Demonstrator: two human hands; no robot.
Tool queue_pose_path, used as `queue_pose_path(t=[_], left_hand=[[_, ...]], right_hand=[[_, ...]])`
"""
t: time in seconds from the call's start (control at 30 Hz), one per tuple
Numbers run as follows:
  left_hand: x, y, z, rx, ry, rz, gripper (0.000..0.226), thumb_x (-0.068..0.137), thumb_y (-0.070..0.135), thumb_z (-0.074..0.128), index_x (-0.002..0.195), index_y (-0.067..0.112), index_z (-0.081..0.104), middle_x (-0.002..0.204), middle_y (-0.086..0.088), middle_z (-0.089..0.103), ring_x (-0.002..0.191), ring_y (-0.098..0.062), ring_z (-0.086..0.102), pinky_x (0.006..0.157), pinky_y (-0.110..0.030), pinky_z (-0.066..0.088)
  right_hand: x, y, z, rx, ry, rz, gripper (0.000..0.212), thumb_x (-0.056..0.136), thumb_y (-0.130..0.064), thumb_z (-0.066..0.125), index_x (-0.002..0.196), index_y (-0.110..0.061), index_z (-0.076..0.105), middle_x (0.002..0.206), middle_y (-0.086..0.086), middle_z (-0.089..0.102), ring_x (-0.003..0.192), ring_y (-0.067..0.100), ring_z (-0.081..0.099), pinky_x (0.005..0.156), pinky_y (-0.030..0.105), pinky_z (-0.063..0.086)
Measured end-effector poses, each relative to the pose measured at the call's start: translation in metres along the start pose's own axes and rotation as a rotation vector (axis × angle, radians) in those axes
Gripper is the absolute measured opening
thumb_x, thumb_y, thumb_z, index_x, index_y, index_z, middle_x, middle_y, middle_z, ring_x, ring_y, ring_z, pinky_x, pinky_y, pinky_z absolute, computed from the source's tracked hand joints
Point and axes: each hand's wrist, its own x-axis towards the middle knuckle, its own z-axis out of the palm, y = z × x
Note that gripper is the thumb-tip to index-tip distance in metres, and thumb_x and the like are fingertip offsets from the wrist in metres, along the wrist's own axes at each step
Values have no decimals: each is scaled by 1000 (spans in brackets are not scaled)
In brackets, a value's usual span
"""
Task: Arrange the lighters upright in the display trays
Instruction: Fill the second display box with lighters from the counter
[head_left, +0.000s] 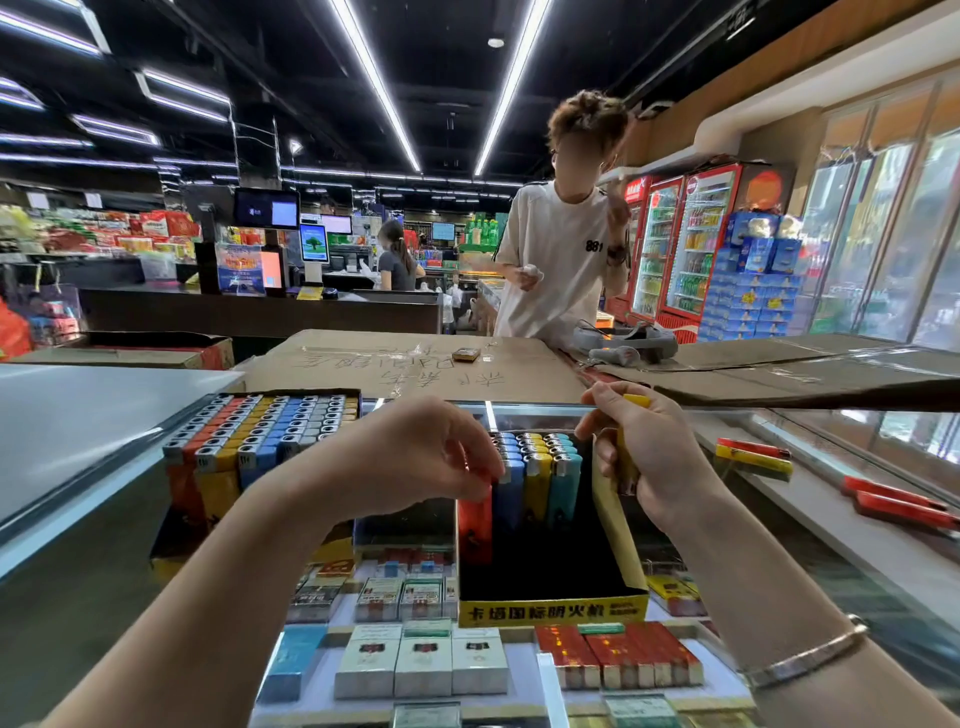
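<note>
**Two trays, one still half empty**

Two display trays stand on the glass surface (810, 499). The full tray (260, 431) at the left is packed with upright lighters in rows of grey, red, yellow and blue. Next to it, the left hand (431, 452) pinches the top of a red lighter (475, 525) and sets it upright at the left end of the near row in the yellow-fronted tray (553, 610). Blue, yellow and teal lighters (537, 467) already stand just beside it. The right hand (644, 457) grips a yellow lighter (631, 441), fingers curled round it, above the right wall of the tray.

I think the red one should go straight down, touching its blue neighbour, so the row stays tight and nothing tips. The yellow one can wait until it stands.

Further right, loose lighters (753, 453) lie flat on the surface, red and yellow. Cigarette packs show under the glass. Behind lies flat cardboard (415, 364); a person in a white shirt (558, 260) stands by drink fridges.
</note>
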Motion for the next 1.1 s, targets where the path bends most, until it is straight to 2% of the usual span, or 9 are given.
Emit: queue_pose_path(t=[0.1, 0.33, 0.5, 0.6, 0.7, 0.77, 0.87, 0.97, 1.1], left_hand=[[1, -1, 3, 60, 3, 15, 26, 75, 17, 74, 74, 41, 66, 85, 29, 60, 79, 5, 57, 66, -8, 45], [3, -4, 8, 235, 26, 8, 26, 75, 23, 75, 75, 40, 55, 74, 14, 57, 73, 2, 53, 61, -17, 47], [3, -4, 4, 89, 7, -35, 20, 73, 22, 75, 68, 36, 62, 73, 14, 65, 71, 4, 59, 63, -9, 46], [2, -6, 1, 57, 3, -41, 20, 74, 16, 75, 68, 33, 67, 76, 17, 67, 73, 0, 63, 68, -15, 52], [3, -8, 1, 57, 8, -50, 21, 73, 15, 76, 66, 32, 68, 76, 17, 67, 73, -1, 64, 69, -19, 54], [3, -9, 2, 59, 9, -56, 21, 73, 15, 76, 66, 32, 68, 76, 17, 67, 72, 0, 64, 68, -18, 53], [3, -8, 1, 73, 4, -60, 20, 74, 16, 75, 66, 33, 67, 77, 18, 67, 72, 0, 63, 69, -18, 53], [2, -6, 1, 122, -1, -35, 21, 75, 20, 73, 65, 36, 64, 78, 22, 66, 72, 3, 62, 66, -14, 51], [3, 1, 5, 105, 73, 12, 8, 73, 47, 58, 74, 39, 61, 73, 15, 66, 69, 2, 61, 65, -19, 53]], right_hand=[[-1, 0, 0, -5, -5, -1, 18, 97, -20, 48, 88, -9, 60, 62, 10, 61, 42, 13, 43, 36, 21, 37], [-2, 1, 0, 0, -13, -8, 19, 97, -22, 48, 88, -9, 59, 60, 7, 60, 41, 12, 44, 37, 21, 37], [1, 0, -3, 120, -26, 7, 21, 96, -28, 47, 83, -12, 52, 56, 4, 52, 41, 13, 39, 36, 22, 32], [3, -2, -4, 235, -41, 52, 13, 90, -19, 49, 90, -6, 53, 54, 3, 52, 39, 11, 38, 36, 20, 32], [3, -2, -3, 367, -75, 76, 31, 75, -3, 44, 106, 1, 47, 60, 5, 51, 44, 11, 41, 39, 21, 37], [2, -3, -1, 431, -113, 73, 32, 63, 0, 42, 94, -5, 47, 62, 6, 51, 48, 13, 42, 43, 24, 40], [0, -4, 1, 505, -150, 77, 17, 58, 1, 39, 68, -13, 39, 63, 8, 53, 55, 18, 47, 57, 29, 43], [1, -6, 0, 514, -142, 53, 17, 58, -2, 42, 72, -12, 41, 66, 9, 57, 68, 18, 50, 71, 28, 39], [0, -11, -3, 483, -239, 60, 14, 66, -7, 49, 77, -14, 43, 73, 7, 57, 66, 15, 47, 65, 26, 38]])
